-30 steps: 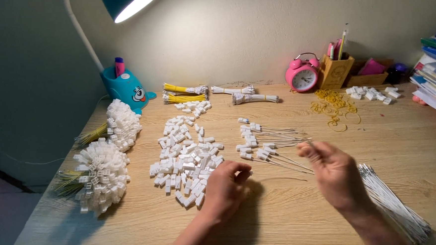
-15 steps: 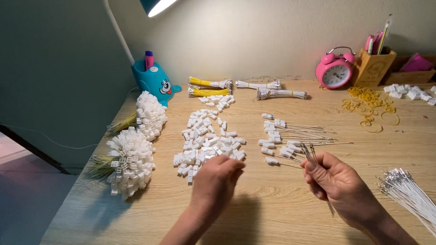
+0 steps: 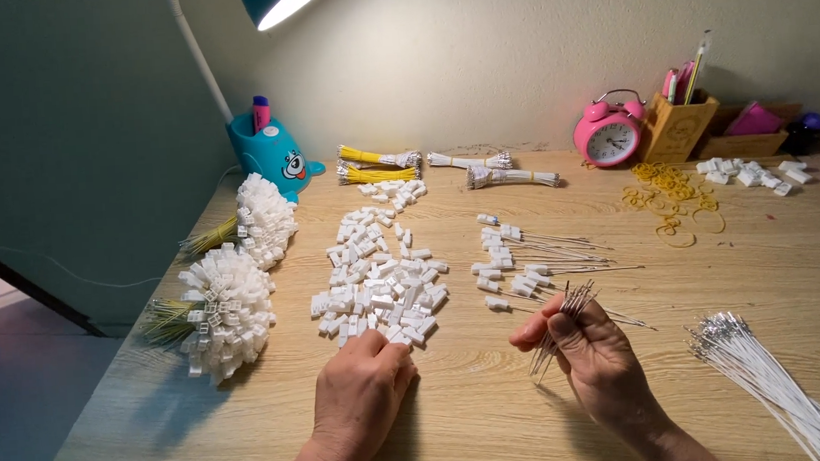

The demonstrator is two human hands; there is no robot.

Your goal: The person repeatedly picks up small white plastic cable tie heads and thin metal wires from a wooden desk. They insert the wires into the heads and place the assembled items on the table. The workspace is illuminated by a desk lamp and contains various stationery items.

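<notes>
I see a pale wooden desk (image 3: 495, 422) against a cream wall (image 3: 476, 59), lit by a teal lamp (image 3: 276, 2) overhead.

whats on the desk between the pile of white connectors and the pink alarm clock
In the head view, between the connector pile and the alarm clock lie finished wired connectors and white wire bundles.

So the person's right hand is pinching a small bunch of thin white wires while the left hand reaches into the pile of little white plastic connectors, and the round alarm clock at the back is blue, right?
Not quite: the round alarm clock is pink, as the head view shows. The rest holds: the right hand pinches a small bunch of thin white wires, and the left hand reaches into the pile of little white plastic connectors.
</notes>
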